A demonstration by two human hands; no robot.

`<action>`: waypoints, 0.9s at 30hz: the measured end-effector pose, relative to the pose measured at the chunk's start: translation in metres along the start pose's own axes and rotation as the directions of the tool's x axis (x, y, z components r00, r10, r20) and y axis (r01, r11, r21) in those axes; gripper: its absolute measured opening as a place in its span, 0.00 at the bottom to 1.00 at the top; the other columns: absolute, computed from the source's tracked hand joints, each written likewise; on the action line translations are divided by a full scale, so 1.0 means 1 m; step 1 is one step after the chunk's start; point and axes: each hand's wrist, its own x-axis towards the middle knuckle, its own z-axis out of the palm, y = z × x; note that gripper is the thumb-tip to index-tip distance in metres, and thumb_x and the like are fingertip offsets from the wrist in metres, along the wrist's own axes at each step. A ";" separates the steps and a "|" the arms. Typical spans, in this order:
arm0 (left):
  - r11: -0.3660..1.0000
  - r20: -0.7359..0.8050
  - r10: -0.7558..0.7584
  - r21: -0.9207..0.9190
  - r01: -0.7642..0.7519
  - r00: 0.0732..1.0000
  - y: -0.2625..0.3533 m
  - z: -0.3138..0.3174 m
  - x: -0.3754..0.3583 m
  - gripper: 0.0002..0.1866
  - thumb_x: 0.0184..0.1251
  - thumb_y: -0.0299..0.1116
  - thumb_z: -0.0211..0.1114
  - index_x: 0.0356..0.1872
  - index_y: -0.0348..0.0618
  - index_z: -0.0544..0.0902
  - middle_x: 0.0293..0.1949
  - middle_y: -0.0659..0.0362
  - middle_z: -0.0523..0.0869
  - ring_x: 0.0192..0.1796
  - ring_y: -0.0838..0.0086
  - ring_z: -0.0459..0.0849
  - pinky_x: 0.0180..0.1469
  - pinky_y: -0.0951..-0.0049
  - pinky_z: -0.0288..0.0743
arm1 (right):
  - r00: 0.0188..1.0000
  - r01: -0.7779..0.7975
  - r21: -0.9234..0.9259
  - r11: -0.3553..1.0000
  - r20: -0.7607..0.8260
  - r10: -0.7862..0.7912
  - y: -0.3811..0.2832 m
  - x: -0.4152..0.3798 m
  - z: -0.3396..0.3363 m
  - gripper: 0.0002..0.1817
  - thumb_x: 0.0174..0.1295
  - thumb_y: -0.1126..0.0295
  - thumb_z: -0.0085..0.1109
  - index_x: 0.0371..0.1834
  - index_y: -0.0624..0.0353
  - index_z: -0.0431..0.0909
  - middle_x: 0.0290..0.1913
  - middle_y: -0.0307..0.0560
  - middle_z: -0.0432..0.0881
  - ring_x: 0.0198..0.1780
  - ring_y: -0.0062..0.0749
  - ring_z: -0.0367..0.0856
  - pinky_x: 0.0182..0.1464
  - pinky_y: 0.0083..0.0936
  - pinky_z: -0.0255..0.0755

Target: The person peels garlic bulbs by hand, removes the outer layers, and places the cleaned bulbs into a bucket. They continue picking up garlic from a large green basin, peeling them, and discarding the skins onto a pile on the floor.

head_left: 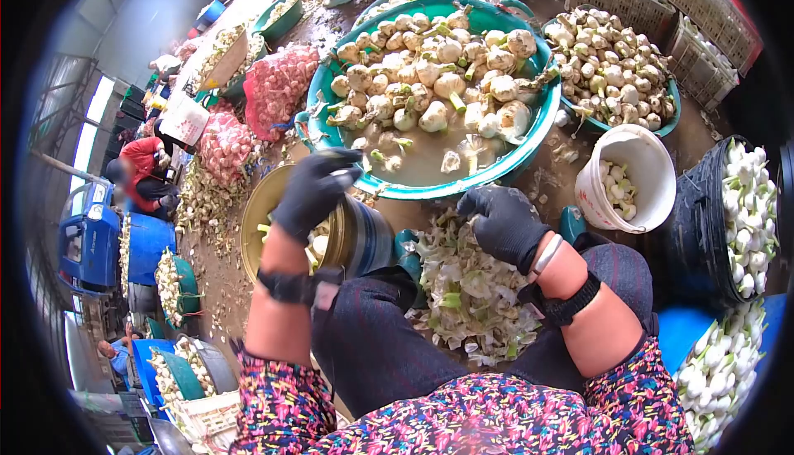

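Observation:
My left hand (318,193), in a black glove, hovers above the rim of a yellowish bucket (273,186) with peeled bulbs inside. Its fingers are bent together near a small pale spot that I cannot make out. My right hand (504,222), also black-gloved, is curled over a heap of garlic peelings (471,289) between my knees; whatever its fingers hold is hidden. Ahead of both hands is a wide green tub (533,153) holding garlic bulbs (449,84) and murky water.
To the right are a white bucket (589,190), a tub of bulbs (616,62), a black barrel (691,232) of peeled garlic and crates (620,0). Red net sacks (277,91) lie at the left. A person in red (142,165) sits farther left.

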 end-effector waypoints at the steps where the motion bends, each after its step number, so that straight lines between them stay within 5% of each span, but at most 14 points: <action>1: 0.978 0.068 0.017 0.205 -0.031 0.998 -0.005 0.019 0.020 0.14 0.52 0.28 0.63 0.41 0.39 0.83 0.40 0.49 0.84 0.43 0.61 0.82 0.49 0.68 0.73 | 1.000 0.001 -0.001 1.000 -0.005 -0.001 0.005 -0.001 0.003 0.13 0.44 0.75 0.50 0.34 0.58 0.80 0.33 0.56 0.81 0.38 0.50 0.79 0.42 0.38 0.73; 3: 0.761 0.297 0.140 0.578 -0.295 0.944 -0.045 0.044 0.061 0.11 0.54 0.32 0.60 0.38 0.45 0.84 0.37 0.49 0.84 0.39 0.58 0.82 0.43 0.64 0.76 | 0.979 0.129 0.007 0.992 -0.160 -0.127 0.014 0.000 0.007 0.15 0.44 0.75 0.49 0.38 0.59 0.79 0.38 0.57 0.80 0.43 0.51 0.78 0.46 0.39 0.71; 4: 0.676 0.361 -0.098 0.708 -0.204 0.928 -0.039 0.053 0.076 0.14 0.54 0.39 0.59 0.39 0.46 0.83 0.39 0.51 0.84 0.41 0.57 0.82 0.45 0.61 0.75 | 0.992 0.049 -0.007 0.999 -0.114 -0.050 0.012 0.000 0.001 0.16 0.45 0.74 0.50 0.40 0.59 0.78 0.40 0.58 0.79 0.46 0.52 0.76 0.48 0.40 0.70; 7: 0.505 0.428 -0.220 0.819 -0.273 0.876 -0.101 0.073 0.108 0.17 0.53 0.37 0.56 0.44 0.50 0.83 0.42 0.49 0.83 0.45 0.55 0.82 0.48 0.59 0.75 | 0.993 0.031 -0.025 0.999 -0.115 -0.033 0.008 0.003 -0.011 0.12 0.49 0.72 0.50 0.37 0.61 0.78 0.36 0.60 0.79 0.43 0.53 0.76 0.46 0.42 0.70; 11: 0.516 0.488 -0.153 0.781 -0.352 0.859 -0.123 0.070 0.109 0.14 0.53 0.40 0.59 0.37 0.46 0.84 0.39 0.47 0.84 0.42 0.54 0.82 0.46 0.60 0.76 | 0.996 0.006 0.018 1.000 -0.092 -0.004 0.007 0.010 -0.016 0.14 0.48 0.70 0.56 0.39 0.60 0.78 0.38 0.57 0.79 0.42 0.51 0.77 0.47 0.40 0.70; 14: 0.815 0.327 -0.158 0.576 -0.064 0.932 -0.032 0.047 0.081 0.13 0.51 0.40 0.64 0.31 0.40 0.84 0.33 0.43 0.82 0.37 0.51 0.81 0.42 0.61 0.76 | 0.997 -0.034 0.335 0.942 -0.060 0.058 0.004 0.013 -0.008 0.24 0.48 0.73 0.59 0.53 0.59 0.73 0.44 0.54 0.80 0.48 0.40 0.78 0.49 0.31 0.72; 17: 0.945 0.285 0.246 0.144 -0.295 0.926 0.012 0.058 0.035 0.11 0.52 0.29 0.66 0.38 0.38 0.84 0.34 0.50 0.85 0.35 0.62 0.84 0.40 0.68 0.77 | 0.954 0.254 0.372 0.893 -0.248 -0.168 -0.002 0.015 0.009 0.36 0.46 0.76 0.63 0.63 0.58 0.65 0.54 0.52 0.75 0.53 0.36 0.76 0.54 0.29 0.71; 18: 0.975 0.265 0.221 -0.029 -0.221 0.939 0.019 0.062 0.021 0.12 0.52 0.27 0.65 0.40 0.36 0.83 0.34 0.53 0.86 0.35 0.66 0.84 0.40 0.70 0.77 | 0.938 0.300 0.278 0.913 -0.261 -0.228 -0.001 0.016 0.011 0.36 0.46 0.80 0.63 0.63 0.59 0.65 0.54 0.49 0.75 0.54 0.32 0.75 0.56 0.27 0.70; 19: 0.969 0.248 0.192 -0.201 -0.144 0.949 0.027 0.064 0.008 0.13 0.53 0.25 0.65 0.41 0.34 0.82 0.34 0.55 0.86 0.36 0.70 0.84 0.40 0.72 0.77 | 0.948 0.296 0.441 0.847 -0.241 -0.206 0.011 0.018 0.023 0.35 0.47 0.83 0.61 0.63 0.61 0.64 0.54 0.46 0.75 0.54 0.28 0.73 0.58 0.26 0.68; 20: 0.892 0.310 -0.092 -0.397 0.216 0.946 0.046 0.064 -0.004 0.16 0.58 0.28 0.63 0.47 0.32 0.79 0.37 0.57 0.85 0.37 0.72 0.83 0.42 0.74 0.77 | 0.964 0.260 0.549 0.794 -0.197 -0.180 0.004 0.013 0.017 0.33 0.47 0.83 0.61 0.62 0.62 0.65 0.54 0.45 0.75 0.55 0.26 0.73 0.59 0.26 0.68; 21: 0.891 0.304 -0.088 -0.402 0.212 0.949 0.046 0.071 -0.012 0.16 0.58 0.28 0.63 0.47 0.32 0.79 0.37 0.57 0.85 0.37 0.72 0.83 0.42 0.74 0.77 | 0.976 0.218 0.646 0.731 -0.150 -0.159 -0.003 0.009 0.010 0.31 0.48 0.83 0.62 0.60 0.64 0.67 0.54 0.44 0.75 0.55 0.25 0.72 0.59 0.26 0.67; 23: 0.568 0.119 -0.085 -0.810 0.146 0.989 0.044 0.086 -0.024 0.16 0.61 0.32 0.61 0.47 0.32 0.79 0.37 0.58 0.83 0.39 0.75 0.82 0.44 0.75 0.75 | 0.983 0.183 0.714 0.676 -0.130 -0.129 -0.003 0.007 0.013 0.30 0.48 0.82 0.63 0.58 0.64 0.69 0.53 0.44 0.75 0.54 0.26 0.73 0.59 0.27 0.68; 25: 0.599 0.037 -0.094 -0.796 0.086 0.995 0.047 0.095 -0.028 0.14 0.64 0.35 0.59 0.45 0.34 0.78 0.36 0.60 0.82 0.37 0.78 0.80 0.42 0.77 0.74 | 0.990 0.138 0.775 0.616 -0.100 -0.096 -0.002 0.006 0.018 0.28 0.47 0.82 0.64 0.55 0.65 0.70 0.53 0.45 0.75 0.54 0.26 0.74 0.59 0.27 0.68; 27: 0.867 -0.053 0.010 -0.497 -0.035 0.999 0.040 0.102 -0.028 0.12 0.64 0.35 0.59 0.40 0.36 0.79 0.34 0.61 0.82 0.35 0.79 0.80 0.40 0.79 0.74 | 0.953 0.302 0.726 0.618 -0.246 -0.176 0.001 0.008 0.023 0.24 0.48 0.82 0.63 0.51 0.64 0.72 0.51 0.46 0.77 0.50 0.26 0.77 0.52 0.25 0.75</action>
